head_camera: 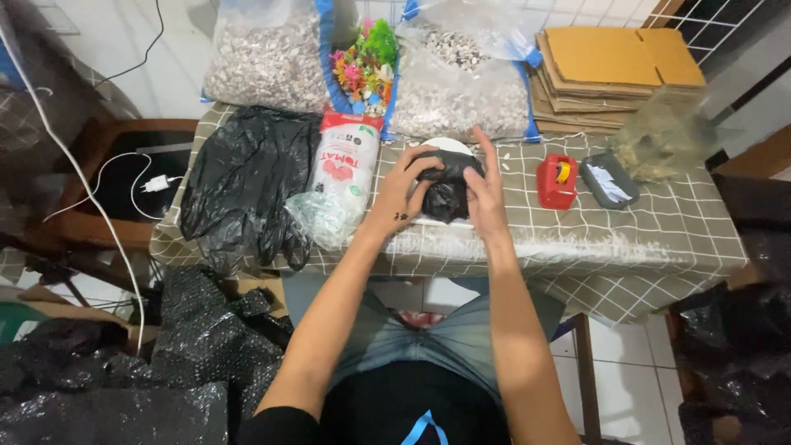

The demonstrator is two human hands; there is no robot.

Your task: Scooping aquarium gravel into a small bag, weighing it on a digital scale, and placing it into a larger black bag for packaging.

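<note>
From the head camera, both hands meet over the middle of the table [659, 222], which wears a grey checked cloth. The left hand [401, 191] curls its grip around a small black plastic bundle [447, 185], thumb and fingers closed on its left side. The right hand [484, 194] presses flat against the bundle's right side, fingers extended upward. The bundle sits above a white round dish [447, 147]. A red tape dispenser [557, 181] lies to the right, a heap of black bags [243, 185] to the left.
</note>
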